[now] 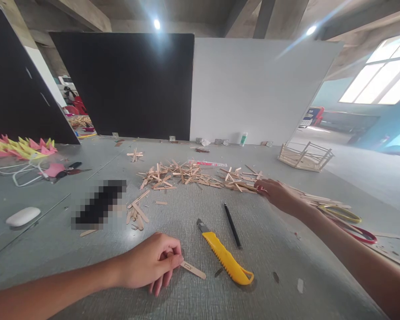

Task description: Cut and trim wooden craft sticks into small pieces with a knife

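Note:
My left hand (pixel 162 262) is closed in a pinch around one end of a wooden craft stick (pixel 195 270), which bears a small rectangular mark. The stick's other end points right, toward a yellow utility knife (pixel 226 258) lying on the table with its grey tip away from me. Beyond the knife lies a black pen (pixel 232 226). My right hand (pixel 270 190) reaches out to the right end of a loose pile of craft sticks (pixel 186 172). Its fingers are bunched on a tan wooden stick (pixel 248 188); the fingertips are partly hidden.
Scissors with yellow and red handles (pixel 363 233) lie under my right forearm. A stick frame model (pixel 306 156) stands at the far right, near a glue bottle (pixel 243 139). A white case (pixel 23 216) and folded paper pieces (pixel 23 146) are at left. Upright boards (pixel 253 89) bound the back.

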A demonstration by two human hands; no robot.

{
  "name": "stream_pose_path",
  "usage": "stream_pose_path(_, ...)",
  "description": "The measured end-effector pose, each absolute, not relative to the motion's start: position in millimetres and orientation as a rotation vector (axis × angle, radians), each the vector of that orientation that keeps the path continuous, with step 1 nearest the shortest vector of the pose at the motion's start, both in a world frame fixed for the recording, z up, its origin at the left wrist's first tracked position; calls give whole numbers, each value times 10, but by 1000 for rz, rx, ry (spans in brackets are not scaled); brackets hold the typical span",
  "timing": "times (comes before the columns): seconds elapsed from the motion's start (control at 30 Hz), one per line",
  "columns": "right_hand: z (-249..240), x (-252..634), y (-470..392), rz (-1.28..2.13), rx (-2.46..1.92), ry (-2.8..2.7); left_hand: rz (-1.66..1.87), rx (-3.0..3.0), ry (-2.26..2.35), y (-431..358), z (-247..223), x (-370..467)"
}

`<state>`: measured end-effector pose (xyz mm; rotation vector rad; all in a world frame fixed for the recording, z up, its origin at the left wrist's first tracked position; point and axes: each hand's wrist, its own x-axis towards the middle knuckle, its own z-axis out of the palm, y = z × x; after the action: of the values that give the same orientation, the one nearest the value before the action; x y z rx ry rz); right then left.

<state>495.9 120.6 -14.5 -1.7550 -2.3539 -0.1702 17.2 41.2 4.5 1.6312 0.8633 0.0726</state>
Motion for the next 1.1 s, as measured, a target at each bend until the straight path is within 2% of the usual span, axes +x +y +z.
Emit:
stream_pose_path(0.23,-167,4874,1193,53,-1893,-2182,81,1624,848,417,43,173)
stream_pose_path(0.43,11,4903,1166,423,-1998,-1716,90,1630,842,404,35,163)
stream_pose_path(0.73,512,4600,939,1050,-1543,-1256,83,1631,837,413,74,175)
stream_pose_path(1.1,808,4134,719,1184,-1318,-1271,89,1635,841,405,54,176)
